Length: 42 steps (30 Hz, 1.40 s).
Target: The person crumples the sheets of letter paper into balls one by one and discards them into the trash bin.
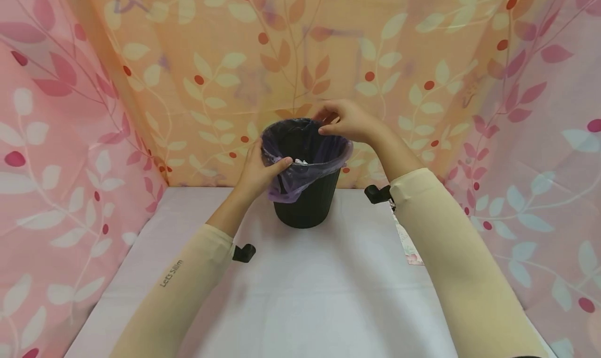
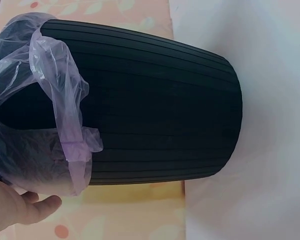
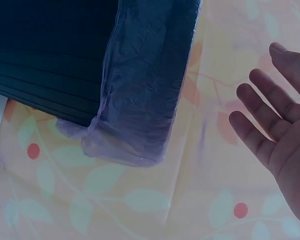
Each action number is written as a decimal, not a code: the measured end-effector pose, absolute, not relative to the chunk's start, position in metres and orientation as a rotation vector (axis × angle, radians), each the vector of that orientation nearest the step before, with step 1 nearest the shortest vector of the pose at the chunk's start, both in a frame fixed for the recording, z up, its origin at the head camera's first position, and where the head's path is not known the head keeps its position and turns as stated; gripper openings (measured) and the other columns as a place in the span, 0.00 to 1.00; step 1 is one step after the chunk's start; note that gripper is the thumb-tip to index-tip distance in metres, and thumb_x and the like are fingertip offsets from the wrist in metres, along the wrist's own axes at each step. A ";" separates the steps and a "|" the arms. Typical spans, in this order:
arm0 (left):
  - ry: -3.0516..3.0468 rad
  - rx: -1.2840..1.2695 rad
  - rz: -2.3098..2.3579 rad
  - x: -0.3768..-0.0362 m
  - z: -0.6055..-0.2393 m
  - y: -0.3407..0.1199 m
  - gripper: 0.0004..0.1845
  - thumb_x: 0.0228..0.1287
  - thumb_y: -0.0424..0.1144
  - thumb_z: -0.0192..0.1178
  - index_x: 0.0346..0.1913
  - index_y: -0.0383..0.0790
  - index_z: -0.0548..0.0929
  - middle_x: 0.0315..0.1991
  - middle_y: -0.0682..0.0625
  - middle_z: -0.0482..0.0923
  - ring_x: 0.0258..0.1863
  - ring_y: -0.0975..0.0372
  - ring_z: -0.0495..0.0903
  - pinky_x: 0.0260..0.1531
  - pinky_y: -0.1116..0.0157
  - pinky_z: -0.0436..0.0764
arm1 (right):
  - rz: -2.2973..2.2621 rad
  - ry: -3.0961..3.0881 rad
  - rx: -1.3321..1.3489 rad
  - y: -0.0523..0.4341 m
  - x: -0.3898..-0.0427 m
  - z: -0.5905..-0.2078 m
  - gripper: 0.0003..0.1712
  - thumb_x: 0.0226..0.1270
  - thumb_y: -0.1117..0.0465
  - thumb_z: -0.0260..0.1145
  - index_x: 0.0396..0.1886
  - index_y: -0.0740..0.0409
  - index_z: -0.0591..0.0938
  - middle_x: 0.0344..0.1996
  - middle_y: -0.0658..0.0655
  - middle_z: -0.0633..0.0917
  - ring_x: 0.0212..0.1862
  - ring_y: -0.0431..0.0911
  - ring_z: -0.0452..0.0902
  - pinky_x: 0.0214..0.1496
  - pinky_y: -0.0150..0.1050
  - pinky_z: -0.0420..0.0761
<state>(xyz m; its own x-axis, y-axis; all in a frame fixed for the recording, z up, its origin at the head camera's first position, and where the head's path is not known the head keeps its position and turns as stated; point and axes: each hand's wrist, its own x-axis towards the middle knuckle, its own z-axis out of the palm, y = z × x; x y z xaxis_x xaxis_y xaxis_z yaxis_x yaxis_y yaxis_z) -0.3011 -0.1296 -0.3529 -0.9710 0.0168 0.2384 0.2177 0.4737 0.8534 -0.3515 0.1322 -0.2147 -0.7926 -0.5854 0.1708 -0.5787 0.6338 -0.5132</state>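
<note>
bin (image 1: 307, 201) steadied by left hand (image 1: 260, 170) pinching liner (image 1: 286, 183) at near rim; right hand (image 1: 349, 122) spread, fingers loose, above far rim.

Inside the bin (image 1: 307, 191), just beside the left hand (image 1: 260, 172), something white (image 1: 300, 161) peeks out, too small to identify; right hand's (image 1: 349, 122) fingertips hidden.

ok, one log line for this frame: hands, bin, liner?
left hand: grips purple liner at rim | right hand: over far rim, grip unclear | black bin: upright on table
</note>
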 end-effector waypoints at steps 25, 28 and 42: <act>-2.465 -0.241 -1.542 -0.297 -0.354 -0.130 0.63 0.59 0.68 0.68 0.83 0.39 0.44 0.83 0.41 0.42 0.82 0.49 0.44 0.79 0.48 0.51 | -1.078 2.847 -1.037 0.175 -0.309 -0.232 0.17 0.66 0.66 0.72 0.54 0.60 0.85 0.52 0.59 0.86 0.57 0.54 0.80 0.61 0.49 0.80; -2.466 -0.254 -1.536 -0.296 -0.356 -0.131 0.62 0.60 0.68 0.68 0.83 0.39 0.44 0.83 0.42 0.41 0.82 0.49 0.44 0.79 0.46 0.51 | -1.079 2.867 -1.053 0.181 -0.304 -0.235 0.16 0.67 0.66 0.72 0.54 0.60 0.85 0.52 0.59 0.86 0.56 0.53 0.81 0.60 0.48 0.80; -2.301 -0.399 -1.326 -0.262 -0.357 -0.122 0.56 0.59 0.60 0.73 0.81 0.37 0.55 0.81 0.42 0.50 0.81 0.50 0.48 0.77 0.43 0.54 | -1.037 2.968 -1.030 0.223 -0.287 -0.251 0.18 0.67 0.64 0.72 0.56 0.59 0.84 0.54 0.58 0.86 0.57 0.54 0.80 0.63 0.54 0.78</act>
